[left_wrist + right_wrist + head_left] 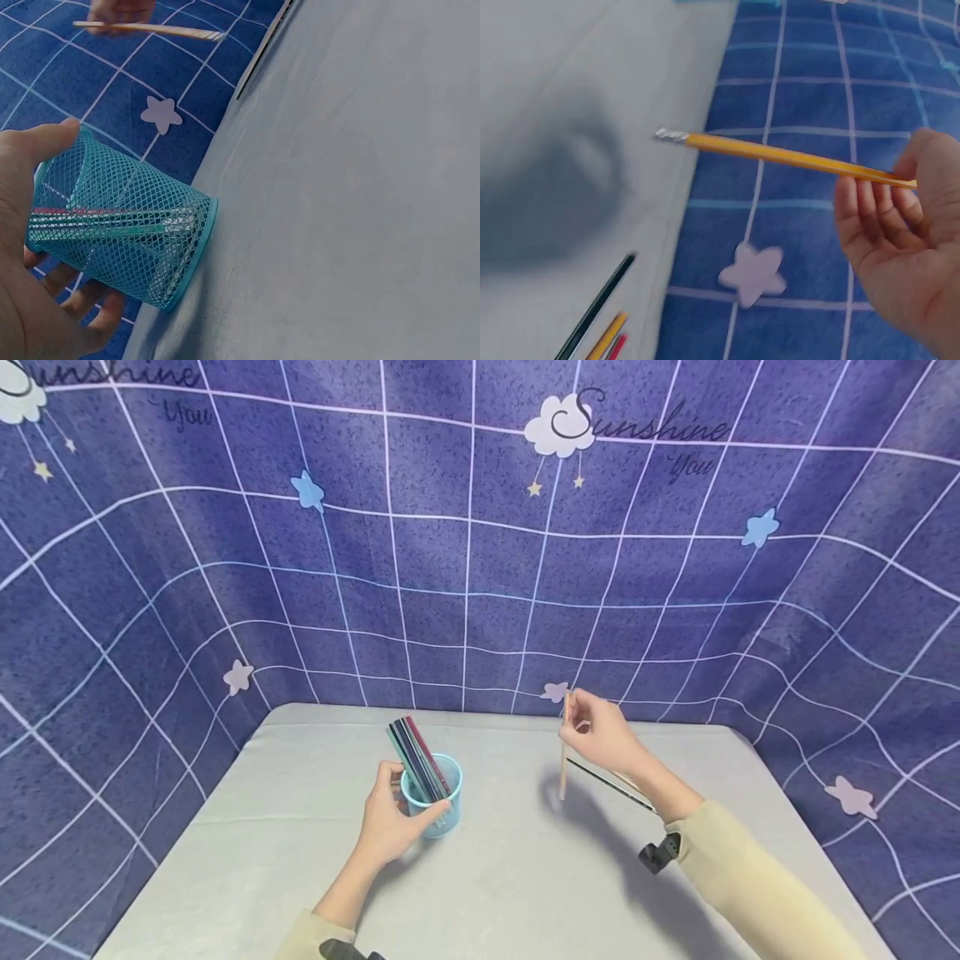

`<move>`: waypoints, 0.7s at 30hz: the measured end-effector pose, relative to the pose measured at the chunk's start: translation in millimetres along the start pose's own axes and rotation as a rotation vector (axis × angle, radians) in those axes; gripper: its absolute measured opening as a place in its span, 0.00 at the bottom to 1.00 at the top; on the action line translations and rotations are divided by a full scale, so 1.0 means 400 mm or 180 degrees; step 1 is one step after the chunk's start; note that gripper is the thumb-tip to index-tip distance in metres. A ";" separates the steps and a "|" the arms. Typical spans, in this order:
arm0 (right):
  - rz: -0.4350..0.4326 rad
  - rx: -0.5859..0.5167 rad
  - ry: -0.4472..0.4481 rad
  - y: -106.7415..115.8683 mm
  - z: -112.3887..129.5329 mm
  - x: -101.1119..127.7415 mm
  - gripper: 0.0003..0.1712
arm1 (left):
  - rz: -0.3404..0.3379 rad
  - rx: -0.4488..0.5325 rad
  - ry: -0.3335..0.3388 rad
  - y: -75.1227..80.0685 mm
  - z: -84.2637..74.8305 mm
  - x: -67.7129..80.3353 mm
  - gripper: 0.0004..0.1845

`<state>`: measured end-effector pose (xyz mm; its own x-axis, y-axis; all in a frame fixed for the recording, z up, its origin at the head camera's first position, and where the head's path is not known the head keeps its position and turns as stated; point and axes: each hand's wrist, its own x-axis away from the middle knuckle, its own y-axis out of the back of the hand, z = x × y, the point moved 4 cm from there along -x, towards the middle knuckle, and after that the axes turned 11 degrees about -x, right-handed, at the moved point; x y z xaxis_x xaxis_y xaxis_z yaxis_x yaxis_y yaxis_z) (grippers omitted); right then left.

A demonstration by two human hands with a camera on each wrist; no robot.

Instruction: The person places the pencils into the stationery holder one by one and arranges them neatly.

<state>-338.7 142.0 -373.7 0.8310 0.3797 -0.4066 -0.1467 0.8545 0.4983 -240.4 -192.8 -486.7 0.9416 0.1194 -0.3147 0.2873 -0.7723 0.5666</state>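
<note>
My left hand curls around the teal wire-mesh cup, thumb and fingers wrapping its round wall; it stands upright near the middle of the grey cloth-covered table, packed with slim pencils. My right hand pinches a thin yellow wooden pencil at its top, hanging vertical above the table toward the far edge. More loose pencils lie flat under that wrist.
</note>
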 end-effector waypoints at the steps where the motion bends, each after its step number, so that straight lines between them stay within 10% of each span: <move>1: -0.0019 -0.0101 0.0037 -0.005 0.013 -0.004 0.08 | 0.0000 -0.0002 0.0002 0.000 0.000 0.000 0.40; 13: -0.0251 -0.1779 0.0723 -0.068 0.119 -0.054 0.06 | -0.0006 -0.0003 0.0012 0.000 -0.003 0.002 0.40; 21: 0.0066 -0.2066 0.0961 -0.140 0.160 -0.071 0.06 | -0.0010 -0.0034 0.0003 0.000 -0.002 0.001 0.41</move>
<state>-319.8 60.6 -341.2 0.6535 0.3995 -0.6428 -0.5286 0.8488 -0.0099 -240.0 -192.1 -486.1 0.9409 0.1226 -0.3158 0.2922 -0.7653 0.5736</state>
